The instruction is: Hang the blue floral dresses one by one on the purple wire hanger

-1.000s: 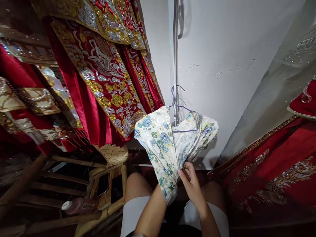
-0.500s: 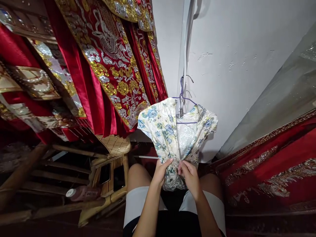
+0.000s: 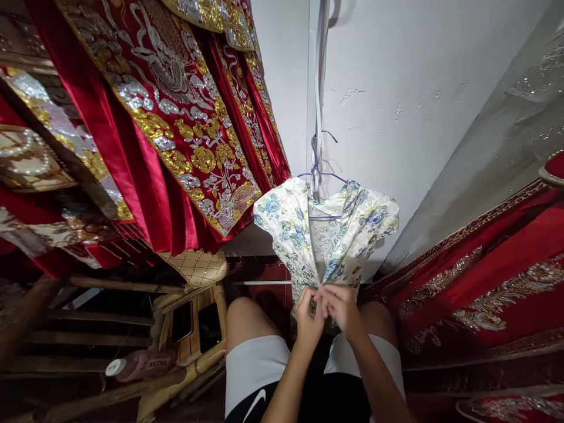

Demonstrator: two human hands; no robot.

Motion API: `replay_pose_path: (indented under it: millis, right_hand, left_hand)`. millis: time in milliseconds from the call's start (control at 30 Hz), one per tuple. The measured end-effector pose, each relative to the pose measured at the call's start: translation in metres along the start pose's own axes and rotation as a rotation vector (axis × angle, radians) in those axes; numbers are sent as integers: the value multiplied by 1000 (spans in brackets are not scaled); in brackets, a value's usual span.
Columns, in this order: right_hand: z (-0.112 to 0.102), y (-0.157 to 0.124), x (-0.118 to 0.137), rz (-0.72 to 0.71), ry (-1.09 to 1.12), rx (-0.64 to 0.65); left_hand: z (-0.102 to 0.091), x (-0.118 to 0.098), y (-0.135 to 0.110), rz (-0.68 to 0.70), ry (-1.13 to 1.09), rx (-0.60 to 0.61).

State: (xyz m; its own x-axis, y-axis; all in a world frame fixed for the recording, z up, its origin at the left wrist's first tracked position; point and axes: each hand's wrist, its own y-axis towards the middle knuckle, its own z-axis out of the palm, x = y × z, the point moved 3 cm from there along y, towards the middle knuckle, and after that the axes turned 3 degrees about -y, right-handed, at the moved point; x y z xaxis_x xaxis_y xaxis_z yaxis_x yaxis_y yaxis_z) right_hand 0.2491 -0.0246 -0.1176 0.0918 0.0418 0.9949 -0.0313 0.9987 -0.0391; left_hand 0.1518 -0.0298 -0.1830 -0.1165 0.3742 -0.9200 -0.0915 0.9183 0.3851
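Observation:
A white dress with blue and green flowers [image 3: 326, 232] hangs on a purple wire hanger [image 3: 318, 174] against the white wall. Both my hands meet at the dress's lower middle, above my knees. My left hand [image 3: 308, 317] pinches the left edge of the open seam. My right hand [image 3: 341, 308] pinches the right edge, fingers closed and touching the left hand. The part of the dress below my hands is hidden.
Red garments with gold and silver embroidery [image 3: 176, 123] hang at the left, and more red embroidered cloth [image 3: 484, 288] lies at the right. A wooden stool with a quilted cushion [image 3: 194, 305] stands left of my knees. A pink bottle [image 3: 141, 364] lies on a lower rail.
My left hand came out from under the dress and joined the right at the seam. Both hands rose slightly and drew closer together.

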Motion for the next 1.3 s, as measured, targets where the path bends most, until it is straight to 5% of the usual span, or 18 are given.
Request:
replay_pose_path:
  millis: [200, 367, 467, 633, 767, 1000, 1133, 1200, 1300]
  right_hand:
    - [-26, 90, 109, -168, 35, -95]
    - [-14, 133, 179, -324, 60, -103]
    - [-4, 120, 176, -430, 6, -49]
    - [-2, 98, 158, -451, -59, -9]
    - [-4, 103, 155, -511, -50, 44]
    - [-11, 118, 118, -450, 9, 68]
    - [-13, 113, 128, -485, -23, 59]
    - [-11, 115, 134, -489, 1, 47]
    - [-8, 119, 128, -437, 46, 18]
  left_hand:
    - [20, 13, 7, 34, 199, 159]
    - [33, 12, 20, 106, 252, 336]
    - [16, -17, 55, 161, 187, 318]
    - [-29, -114, 147, 480, 89, -27]
    - [-30, -166, 198, 620, 323, 190]
    - [-32, -163, 195, 668, 603, 166]
    - [-27, -161, 190, 662, 591, 209]
    - [-23, -171, 187, 723, 536, 134]
    - [-33, -190, 187, 788, 328, -133]
